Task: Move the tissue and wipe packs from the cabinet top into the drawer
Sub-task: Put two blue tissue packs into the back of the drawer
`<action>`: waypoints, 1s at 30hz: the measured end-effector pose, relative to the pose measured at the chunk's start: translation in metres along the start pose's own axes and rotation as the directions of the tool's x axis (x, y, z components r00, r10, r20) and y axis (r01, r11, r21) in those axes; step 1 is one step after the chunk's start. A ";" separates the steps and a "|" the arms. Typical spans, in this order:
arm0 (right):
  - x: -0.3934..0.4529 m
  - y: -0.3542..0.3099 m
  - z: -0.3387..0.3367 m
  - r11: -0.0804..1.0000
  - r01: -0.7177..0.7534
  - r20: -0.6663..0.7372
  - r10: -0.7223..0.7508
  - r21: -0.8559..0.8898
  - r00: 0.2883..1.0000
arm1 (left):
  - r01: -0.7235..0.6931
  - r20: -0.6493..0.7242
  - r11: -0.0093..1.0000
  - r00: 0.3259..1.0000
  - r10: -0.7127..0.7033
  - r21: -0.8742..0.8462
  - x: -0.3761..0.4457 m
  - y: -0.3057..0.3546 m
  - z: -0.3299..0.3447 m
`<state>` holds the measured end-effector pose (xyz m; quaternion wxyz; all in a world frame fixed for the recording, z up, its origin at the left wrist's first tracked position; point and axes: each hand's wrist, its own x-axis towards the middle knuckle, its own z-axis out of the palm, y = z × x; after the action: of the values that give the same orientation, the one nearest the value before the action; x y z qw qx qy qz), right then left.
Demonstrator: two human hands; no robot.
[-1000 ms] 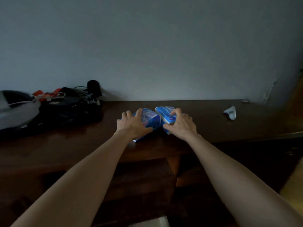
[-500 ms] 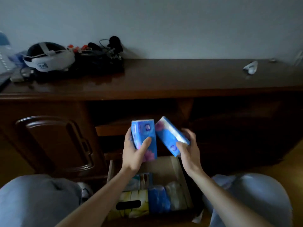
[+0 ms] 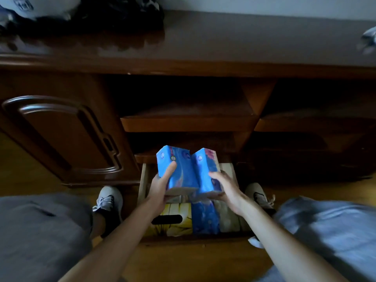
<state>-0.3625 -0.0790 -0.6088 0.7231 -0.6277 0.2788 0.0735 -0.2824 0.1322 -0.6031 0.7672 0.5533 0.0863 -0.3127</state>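
I hold two blue tissue packs side by side over the open drawer (image 3: 143, 181). My left hand (image 3: 160, 187) grips the left blue tissue pack (image 3: 179, 169), thumb across its face. My right hand (image 3: 225, 188) grips the right blue tissue pack (image 3: 205, 171) from its right side. Both packs hang just above the drawer's back half and touch each other. In the drawer's front half lie a yellow tissue box (image 3: 175, 222), a blue pack (image 3: 204, 218) and a pale pack (image 3: 228, 218). The dark wooden cabinet top (image 3: 244, 37) runs across the upper view.
A white headset (image 3: 38, 6) and dark tangled gear (image 3: 122, 11) sit at the cabinet top's left. A small pale object (image 3: 369, 38) lies at its right edge. A cabinet door (image 3: 61, 135) is left of the drawer. My knees and shoes flank the drawer.
Both hands lifted the packs off the cabinet top, brought them down in front of the cabinet, and now hold them lower, together, over the open drawer. The view has tilted downward.
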 end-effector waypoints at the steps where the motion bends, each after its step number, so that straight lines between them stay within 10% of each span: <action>1: 0.002 0.002 0.001 0.996 0.016 0.008 -0.015 -0.087 1.000 | -0.026 -0.012 0.998 1.000 0.026 0.058 0.002 0.001 0.002; 7: 0.011 -0.004 -0.002 0.990 0.075 -0.217 -0.099 -0.117 0.971 | 0.021 -0.231 0.982 0.973 0.024 0.189 0.024 0.013 0.010; 17: 0.048 0.020 -0.058 0.827 -0.382 -0.144 0.473 0.413 0.869 | 0.221 -0.204 0.975 0.955 -0.213 0.014 0.048 -0.014 -0.006; 30: 0.151 0.071 -0.030 0.933 -0.294 -0.637 0.099 -0.207 0.764 | 0.271 -0.241 0.959 0.928 -0.284 -0.083 0.092 -0.050 -0.036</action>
<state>-0.2784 -0.1295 -0.7470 0.4784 -0.6842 0.5501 -0.0188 -0.2309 0.1200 -0.7007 0.7114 0.5517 0.2672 -0.3436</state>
